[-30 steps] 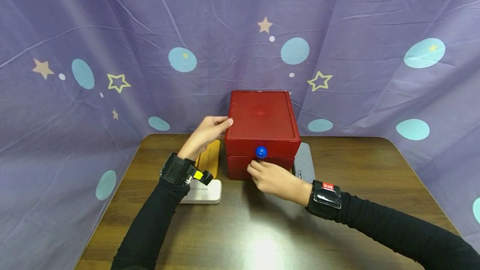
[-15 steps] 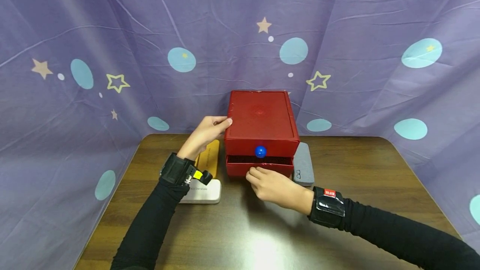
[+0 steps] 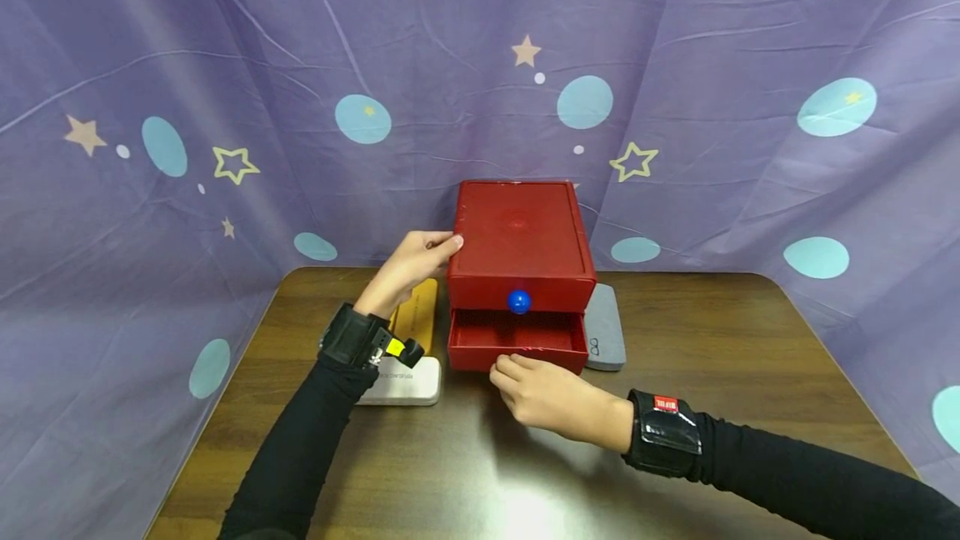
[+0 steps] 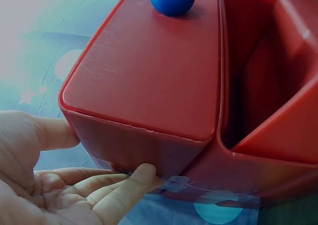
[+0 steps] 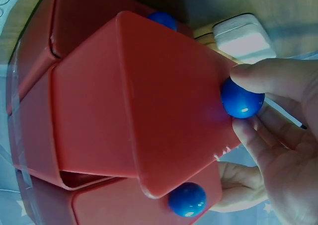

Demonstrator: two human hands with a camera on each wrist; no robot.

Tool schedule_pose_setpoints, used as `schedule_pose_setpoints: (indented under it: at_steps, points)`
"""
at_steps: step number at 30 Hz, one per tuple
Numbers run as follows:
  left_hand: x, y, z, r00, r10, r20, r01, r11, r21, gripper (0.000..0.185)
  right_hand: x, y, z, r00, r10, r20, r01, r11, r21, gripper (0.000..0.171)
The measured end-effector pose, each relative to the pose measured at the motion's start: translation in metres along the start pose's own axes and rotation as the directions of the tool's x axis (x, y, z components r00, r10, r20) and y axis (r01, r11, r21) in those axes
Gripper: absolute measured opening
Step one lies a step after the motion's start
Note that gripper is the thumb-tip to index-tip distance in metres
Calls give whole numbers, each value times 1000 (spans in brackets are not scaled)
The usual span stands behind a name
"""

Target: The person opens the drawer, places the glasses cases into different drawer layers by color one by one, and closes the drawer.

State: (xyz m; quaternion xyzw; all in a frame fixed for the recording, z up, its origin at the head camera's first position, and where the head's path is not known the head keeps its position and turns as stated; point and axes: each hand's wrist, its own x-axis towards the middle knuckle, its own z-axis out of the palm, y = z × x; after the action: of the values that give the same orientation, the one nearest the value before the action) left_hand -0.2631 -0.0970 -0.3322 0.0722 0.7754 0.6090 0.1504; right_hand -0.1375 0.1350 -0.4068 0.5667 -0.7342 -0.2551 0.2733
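I see a wide brown wooden table (image 3: 750,340) with purple star-and-dot cloth (image 3: 225,65) hanging close behind it and at both sides. The front half of the table is bare wood, so there is room there to pull things toward me. A red plastic two-drawer box (image 3: 517,244) stands at the back middle of the table, close to the cloth. Its bottom red drawer (image 3: 516,342) sticks out past the box front, and I can look down into it. One second ago this drawer was shut flat; half a second ago only a thin dark gap showed. A flat grey case (image 3: 606,332) lies just beside the box on the right, a white case (image 3: 401,382) and a long yellow case (image 3: 417,315) on the left. My left hand (image 3: 408,267) holds the top left edge of the box with fingers curled on it, in the same place as before. My right hand (image 3: 543,394) pinches the small blue round knob (image 5: 242,98) of the drawer between thumb and fingers; it has come closer to me. The upper drawer's blue knob (image 3: 518,302) sits untouched.
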Motion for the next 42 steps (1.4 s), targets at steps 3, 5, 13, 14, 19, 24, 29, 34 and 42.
schedule_pose_setpoints:
  at_steps: [3, 5, 13, 14, 19, 24, 29, 34, 42]
  points:
    - [0, 0, -1, 1000, 3, 3, -3, 1000, -5, 51, -1, -3, -4, 1000, -11, 7, 11, 1000, 17, 15]
    - [1, 0, -1, 1000, -2, 4, 2, 1000, -8, 51, -2, -5, -6, 1000, -14, 4, 14, 1000, 28, 15]
    - [2, 0, -1, 1000, -17, 1, 17, 1000, 2, 52, -5, -10, -10, 1000, -23, -21, 24, 999, 26, 14]
    - [2, 0, -1, 1000, -18, 0, 18, 1000, 4, 52, -5, -11, -12, 999, -25, -20, 25, 999, 24, 14]
    - [2, 0, -1, 1000, -18, 0, 18, 1000, 0, 51, -6, -16, -19, 999, -39, -17, 39, 999, 13, 15]
    - [2, -1, -1, 1000, -17, -2, 17, 1000, 8, 52, -5, -23, -25, 997, -68, -30, 69, 997, 24, 13]
    - [2, -1, -1, 1000, -11, -4, 11, 1000, 2, 51, -6, -26, -28, 997, -77, -19, 78, 996, 35, 14]
    - [2, -2, 0, 1000, 3, -3, -3, 1000, -9, 50, -9, -27, -29, 997, -66, -41, 68, 997, 45, 17]
    - [1, -2, 0, 1000, 2, -1, -2, 1000, 4, 51, -14, -32, -30, 995, -50, -86, 54, 998, 42, 66]
